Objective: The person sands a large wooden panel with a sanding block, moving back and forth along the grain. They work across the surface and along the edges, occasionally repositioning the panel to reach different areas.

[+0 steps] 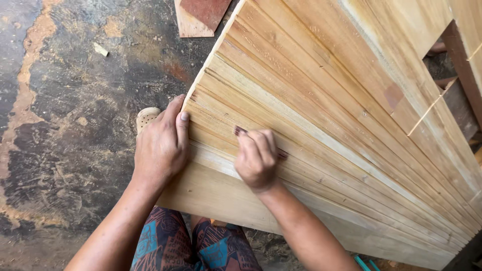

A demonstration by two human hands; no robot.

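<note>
Floor [65,150]: dark, stained and dusty. It fills the left side. A small wood chip [100,49] lies on it, and a flat reddish board [201,17] lies at the top.
Panel [321,130]: a big flat panel made of many thin wood slats, side by side. It runs from your knees up to the top right. It looks stiff and heavy, and its light, bare wood should not slip. I think a big panel like this is best held by its edges, with both hands.
Frame [454,95]: more wood pieces past the panel at the right, with dark gaps between them.
Clothes [165,241]: your patterned legs show under the near edge of the panel.
Left hand [160,145]: your left hand lies flat and loose on the left edge of the panel. The thumb rests on the slats. It steadies the panel but clasps nothing.
Right hand [257,158]: your right hand is curled tight on a small dark thing and presses it on the slats.
Dark thing [240,131]: only its tips stick out of your fist. I cannot tell what it is.
Shoe [145,118]: a pale tip with little holes peeks out by your left hand.
Boxes or bowls: none can be seen here.
</note>
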